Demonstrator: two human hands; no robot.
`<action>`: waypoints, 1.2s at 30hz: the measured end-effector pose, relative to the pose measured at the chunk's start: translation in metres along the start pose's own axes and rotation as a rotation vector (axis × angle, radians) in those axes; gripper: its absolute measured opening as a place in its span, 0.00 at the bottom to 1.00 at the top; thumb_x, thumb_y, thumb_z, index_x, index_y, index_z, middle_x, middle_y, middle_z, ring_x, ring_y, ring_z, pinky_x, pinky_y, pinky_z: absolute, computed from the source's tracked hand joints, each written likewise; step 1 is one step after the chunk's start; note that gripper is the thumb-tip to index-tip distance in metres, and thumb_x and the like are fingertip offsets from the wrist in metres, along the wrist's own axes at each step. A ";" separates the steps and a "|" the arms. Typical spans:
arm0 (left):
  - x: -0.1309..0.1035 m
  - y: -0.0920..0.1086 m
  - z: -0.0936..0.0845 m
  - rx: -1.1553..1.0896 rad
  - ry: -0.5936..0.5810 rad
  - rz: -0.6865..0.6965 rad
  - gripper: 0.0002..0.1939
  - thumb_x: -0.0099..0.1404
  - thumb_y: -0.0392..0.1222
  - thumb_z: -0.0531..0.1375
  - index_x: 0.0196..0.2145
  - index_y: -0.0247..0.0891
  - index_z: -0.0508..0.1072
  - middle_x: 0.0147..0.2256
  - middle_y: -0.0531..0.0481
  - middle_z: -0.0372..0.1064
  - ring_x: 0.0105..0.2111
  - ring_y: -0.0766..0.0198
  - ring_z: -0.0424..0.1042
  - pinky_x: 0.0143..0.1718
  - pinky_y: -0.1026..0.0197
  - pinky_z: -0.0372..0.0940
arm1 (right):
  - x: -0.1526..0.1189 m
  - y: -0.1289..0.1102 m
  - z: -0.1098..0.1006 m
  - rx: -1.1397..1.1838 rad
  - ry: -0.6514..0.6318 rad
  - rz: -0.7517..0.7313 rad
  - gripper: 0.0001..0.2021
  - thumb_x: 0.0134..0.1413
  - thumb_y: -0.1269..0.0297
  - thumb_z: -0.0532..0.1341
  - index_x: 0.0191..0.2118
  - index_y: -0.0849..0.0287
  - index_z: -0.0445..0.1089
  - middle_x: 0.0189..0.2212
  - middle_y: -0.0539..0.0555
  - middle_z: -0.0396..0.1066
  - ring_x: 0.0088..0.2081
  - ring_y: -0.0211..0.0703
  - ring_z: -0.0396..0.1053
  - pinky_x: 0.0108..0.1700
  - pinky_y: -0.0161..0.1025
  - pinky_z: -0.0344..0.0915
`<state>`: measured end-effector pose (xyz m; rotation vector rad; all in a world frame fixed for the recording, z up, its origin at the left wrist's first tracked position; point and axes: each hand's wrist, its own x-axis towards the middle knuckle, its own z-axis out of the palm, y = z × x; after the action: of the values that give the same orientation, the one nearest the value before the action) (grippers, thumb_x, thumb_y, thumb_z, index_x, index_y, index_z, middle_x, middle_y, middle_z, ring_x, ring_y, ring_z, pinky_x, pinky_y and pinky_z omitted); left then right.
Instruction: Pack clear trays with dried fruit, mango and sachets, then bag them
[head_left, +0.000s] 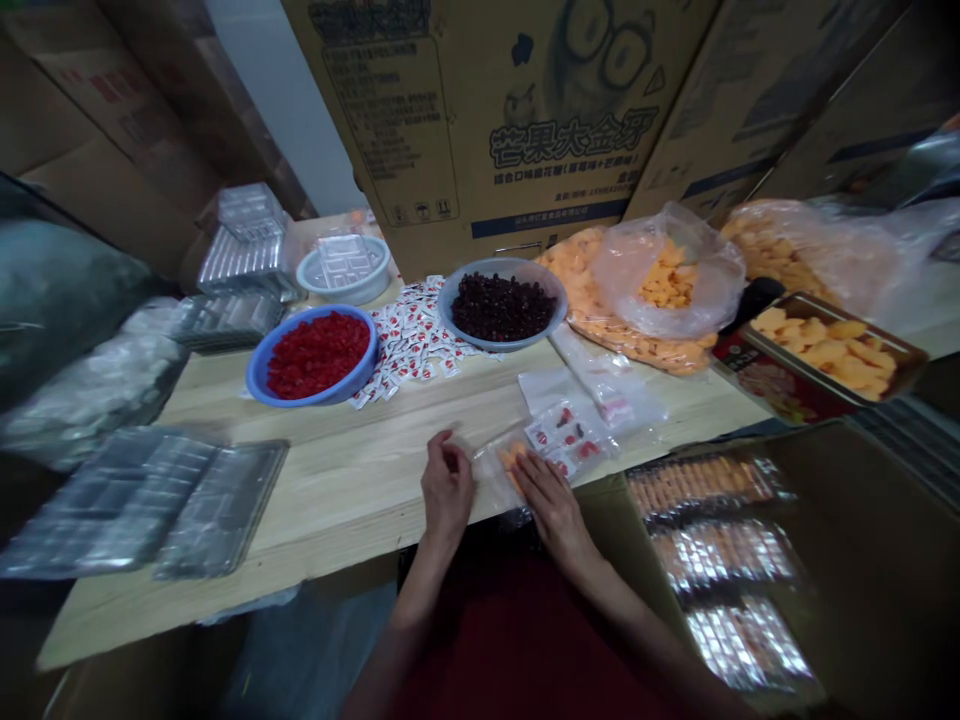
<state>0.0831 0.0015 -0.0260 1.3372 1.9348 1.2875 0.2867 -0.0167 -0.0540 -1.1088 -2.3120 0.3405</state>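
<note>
My right hand (550, 495) lies with its fingers stretched over a clear bag with orange pieces (513, 462) at the table's front edge. Just left of that bag is my left hand (448, 480), its fingers curled in; whatever they hold, if anything, is too small to make out. A clear tray with red and dark pieces and small printed packets (564, 437) lies beyond my right hand's fingers. White plastic bags (611, 390) are stacked behind it.
On the table (337, 480) stand a blue bowl of red pieces (319, 355), a bowl of dark pieces (504, 305), scattered packets (417, 335) and clear trays (225, 510). Orange pieces fill bags (667, 285) and a tin (825, 355). A carton (862, 530) holds packed trays, lower right.
</note>
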 end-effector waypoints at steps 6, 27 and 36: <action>0.005 -0.016 -0.010 -0.024 -0.156 0.035 0.16 0.66 0.48 0.59 0.50 0.39 0.69 0.39 0.47 0.71 0.35 0.62 0.70 0.38 0.60 0.66 | -0.005 -0.001 0.004 0.017 -0.088 -0.007 0.41 0.54 0.80 0.52 0.73 0.54 0.42 0.72 0.58 0.42 0.72 0.55 0.34 0.68 0.66 0.43; -0.008 0.032 -0.015 -0.138 -0.321 0.026 0.17 0.64 0.41 0.58 0.18 0.37 0.64 0.34 0.48 0.64 0.32 0.65 0.66 0.34 0.62 0.59 | 0.001 -0.040 0.020 -0.146 -0.055 0.037 0.37 0.63 0.75 0.53 0.73 0.58 0.36 0.71 0.62 0.44 0.72 0.55 0.37 0.69 0.66 0.37; -0.002 0.044 -0.045 -0.321 -0.377 -0.110 0.14 0.66 0.53 0.59 0.35 0.38 0.73 0.27 0.52 0.66 0.31 0.64 0.65 0.37 0.62 0.61 | -0.002 -0.034 -0.100 0.134 0.160 -0.034 0.23 0.70 0.69 0.50 0.67 0.54 0.58 0.59 0.58 0.69 0.61 0.46 0.65 0.60 0.50 0.65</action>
<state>0.0699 -0.0157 0.0334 1.1918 1.4550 1.1376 0.3229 -0.0406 0.0420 -0.9928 -2.1326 0.3737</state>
